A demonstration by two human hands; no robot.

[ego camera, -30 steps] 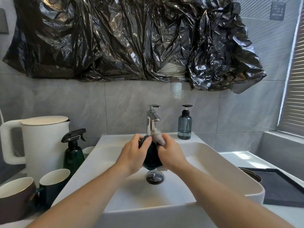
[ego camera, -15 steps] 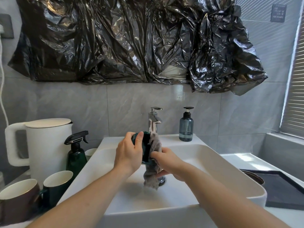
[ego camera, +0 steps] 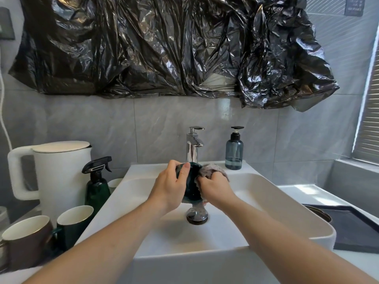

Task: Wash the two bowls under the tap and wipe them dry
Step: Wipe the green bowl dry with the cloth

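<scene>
A dark teal bowl is gripped by the left hand, whose thumb is laid across the upper rim while the remaining fingers are curled round the far side and cannot be seen. A grey-pink cloth is bunched in the curled fingers of the right hand and is pressed against the bowl's right side. Both wrists are held level over the white basin, and the bare forearms are stretched forward from the lower corners of the view. The bowl is held on edge above the drain stopper and just in front of the chrome tap; no stream of water can be made out. Most of the bowl is covered by the two hands, so only a narrow glossy strip of it is shown, and its inside cannot be judged. A blue soap dispenser is set on the basin's back ledge to the right of the tap. To the left, a white kettle, a dark green spray bottle, a green mug and a brown mug are grouped. At the right edge, a dark mat is cut off by the frame, and the brown rim of a vessel is partly hidden behind the basin. Crumpled black plastic sheeting is hung across the tiled wall.
</scene>
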